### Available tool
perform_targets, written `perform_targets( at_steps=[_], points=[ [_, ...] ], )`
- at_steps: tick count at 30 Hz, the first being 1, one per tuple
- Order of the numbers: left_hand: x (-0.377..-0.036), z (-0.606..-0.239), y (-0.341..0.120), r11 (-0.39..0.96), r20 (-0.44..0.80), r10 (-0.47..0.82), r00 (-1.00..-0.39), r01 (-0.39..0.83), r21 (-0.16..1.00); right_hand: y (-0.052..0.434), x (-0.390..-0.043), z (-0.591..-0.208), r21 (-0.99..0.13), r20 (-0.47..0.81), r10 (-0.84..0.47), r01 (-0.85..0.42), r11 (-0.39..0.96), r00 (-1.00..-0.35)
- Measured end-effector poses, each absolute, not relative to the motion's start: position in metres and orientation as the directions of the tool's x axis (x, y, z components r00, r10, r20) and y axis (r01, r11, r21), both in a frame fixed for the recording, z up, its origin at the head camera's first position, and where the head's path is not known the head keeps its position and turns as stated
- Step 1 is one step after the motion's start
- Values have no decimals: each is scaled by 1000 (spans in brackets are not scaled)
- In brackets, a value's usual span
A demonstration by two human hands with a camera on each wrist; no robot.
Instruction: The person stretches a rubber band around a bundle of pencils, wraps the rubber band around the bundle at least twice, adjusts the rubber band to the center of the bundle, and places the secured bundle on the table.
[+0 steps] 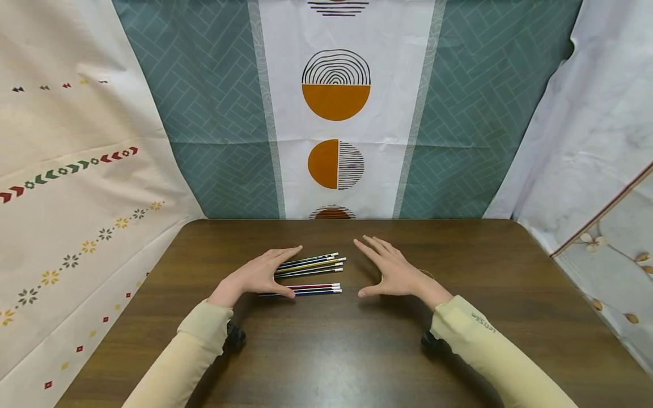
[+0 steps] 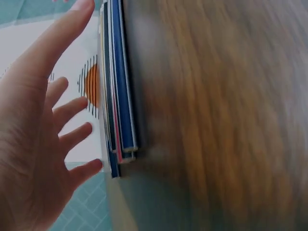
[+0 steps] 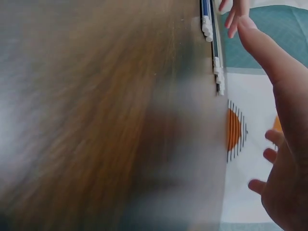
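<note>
A dark brown desk (image 1: pixel 459 266) with a smooth wood-grain top and rounded corners stands against hanging cloths: a teal one (image 1: pixel 204 113) printed in a herringbone brick pattern with a white central band of orange half-circles and black line work, a cream one (image 1: pixel 61 187) on the left with small arrows and flowers, and a pale marbled one (image 1: pixel 602 113) on the right. Near the middle of the desk lie the pencils (image 1: pixel 311 273), thin straight sticks with glossy painted barrels in blue, yellow, black and pink, their white eraser ends pointing to the right. They sit in two loose clusters, a fanned group farther back and a tighter pair nearer the person. The left hand (image 1: pixel 260 275) rests at the pencils' left ends, fingers (image 1: pixel 285 253) straight and relaxed, gripping nothing; the forefinger reaches along the far cluster and the thumb lies over the near pair, seemingly touching it, though the blurred left wrist view does not settle that. The right hand (image 1: pixel 393 272) stands on its edge just to the right of the eraser ends, apart from them, palm turned inward, fingers extended and slightly spread, holding nothing. Both forearms, in pale yellow ribbed sleeves (image 1: pixel 484 345), angle inward from the near edge, wrists low over the desk.
</note>
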State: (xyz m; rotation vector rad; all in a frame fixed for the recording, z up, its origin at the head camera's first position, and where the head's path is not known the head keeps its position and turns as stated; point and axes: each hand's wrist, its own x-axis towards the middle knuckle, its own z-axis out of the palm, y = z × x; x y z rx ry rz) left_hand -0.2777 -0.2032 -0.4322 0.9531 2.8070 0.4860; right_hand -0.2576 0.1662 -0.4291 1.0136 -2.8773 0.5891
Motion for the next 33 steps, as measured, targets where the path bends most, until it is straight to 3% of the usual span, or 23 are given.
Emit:
perform_targets(
  at_steps=[6,13,33],
  points=[
    [-278,-437,-200,751,-52,618,-784,570,333,147,-269,-434,-411,80,-662,-630,659,-745],
    [-276,-434,-194,754,-28,624,-781,592,283,128,-280,-442,-458,12,-668,-598,657,-744],
    [-276,-432,-191,743,-37,625,-780,580,334,114,-289,-447,-424,-11,-641,-576,699,-768]
  ],
)
